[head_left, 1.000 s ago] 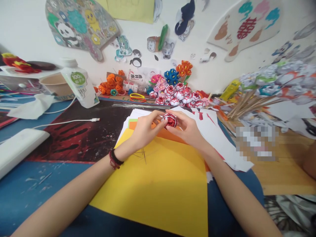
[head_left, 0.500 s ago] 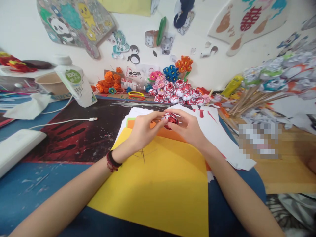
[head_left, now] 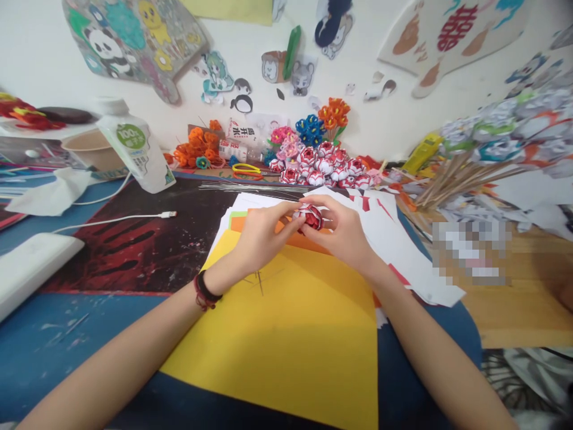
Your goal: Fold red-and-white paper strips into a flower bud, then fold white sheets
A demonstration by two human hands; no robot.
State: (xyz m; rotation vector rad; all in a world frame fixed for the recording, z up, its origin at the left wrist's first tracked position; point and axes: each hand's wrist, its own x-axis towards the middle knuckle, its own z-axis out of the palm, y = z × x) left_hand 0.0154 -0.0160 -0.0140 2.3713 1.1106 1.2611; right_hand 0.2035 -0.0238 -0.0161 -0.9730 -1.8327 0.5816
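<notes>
Left of the yellow sheet (head_left: 286,334): one white bottle (head_left: 139,152), one bowl (head_left: 92,152), contents hidden; near its far edge, left hand (head_left: 263,234) and right hand (head_left: 344,232) grasp one paper flower (head_left: 310,216).

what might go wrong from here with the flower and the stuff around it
The left hand and right hand both have their fingers around the small red-and-white flower; pressing too hard might crush or crease its layered petals.

Several thin strands lie loose on the yellow sheet, close to the left wrist, so a sweep of that arm or a shift of the sheet could scatter them.
</notes>
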